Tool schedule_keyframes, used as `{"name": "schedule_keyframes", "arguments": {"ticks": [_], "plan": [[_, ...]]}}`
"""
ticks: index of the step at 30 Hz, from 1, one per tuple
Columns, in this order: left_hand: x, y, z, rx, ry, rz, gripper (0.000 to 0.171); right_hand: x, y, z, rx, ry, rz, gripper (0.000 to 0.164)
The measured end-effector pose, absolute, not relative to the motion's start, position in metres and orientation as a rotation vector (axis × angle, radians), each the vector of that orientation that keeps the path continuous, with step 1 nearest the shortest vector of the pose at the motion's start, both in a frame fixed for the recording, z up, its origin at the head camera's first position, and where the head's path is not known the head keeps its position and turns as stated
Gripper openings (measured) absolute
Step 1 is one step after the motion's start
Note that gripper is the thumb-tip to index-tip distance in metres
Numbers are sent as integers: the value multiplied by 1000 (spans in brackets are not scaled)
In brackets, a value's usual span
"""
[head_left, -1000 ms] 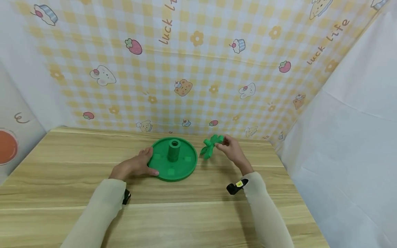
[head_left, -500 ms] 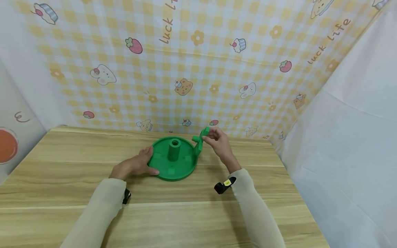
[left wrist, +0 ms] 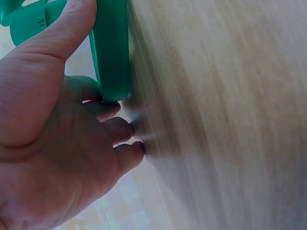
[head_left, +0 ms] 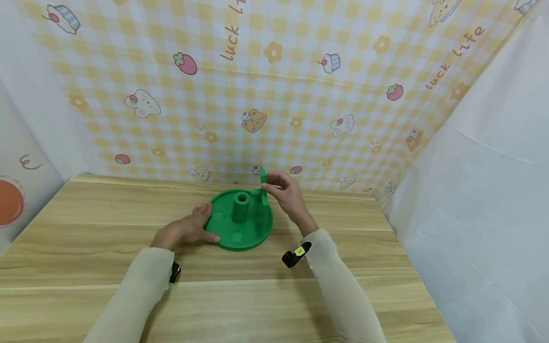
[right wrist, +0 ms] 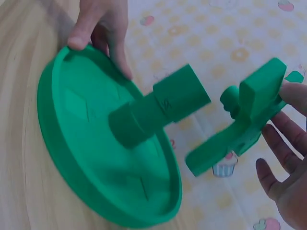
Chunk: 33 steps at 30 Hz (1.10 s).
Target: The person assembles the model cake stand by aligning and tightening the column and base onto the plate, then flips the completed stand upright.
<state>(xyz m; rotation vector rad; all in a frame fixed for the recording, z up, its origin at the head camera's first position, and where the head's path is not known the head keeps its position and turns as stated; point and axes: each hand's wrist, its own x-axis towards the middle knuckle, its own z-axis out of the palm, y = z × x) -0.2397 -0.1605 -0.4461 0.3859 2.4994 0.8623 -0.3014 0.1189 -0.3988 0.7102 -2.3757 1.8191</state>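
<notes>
My left hand holds the left rim of a round green base, thumb at the front and fingers behind. The base lies on the table, and a hollow threaded post stands up from its middle. Above the base's right rim, my right hand pinches a green piece with several arms. In the right wrist view, the piece's round stud points toward the post, with a gap between them. Low raised rectangles mark the base's floor.
The wood-grain table spreads in front and to both sides. A yellow checked cloth hangs close behind the base. White cloth hangs along the right side.
My right hand has carried the armed piece leftward and up, from beside the base to near the post, turning it edge-on. My left hand and the base have stayed still.
</notes>
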Motion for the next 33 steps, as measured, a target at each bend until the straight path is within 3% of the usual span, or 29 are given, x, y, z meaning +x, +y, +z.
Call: {"name": "schedule_keyframes", "arguments": {"ticks": [12,24,33], "plan": [[-239,-162,-445,387,2494,863,112,-296,88,-395,810,-2464,1771,30],[-239,-161,-446,384,2500,848,112,-293,65,-392,1087,-2573,1174,26],[-242,-161,-447,384,2510,830,113,-283,45,-391,1023,-2704,623,22]]}}
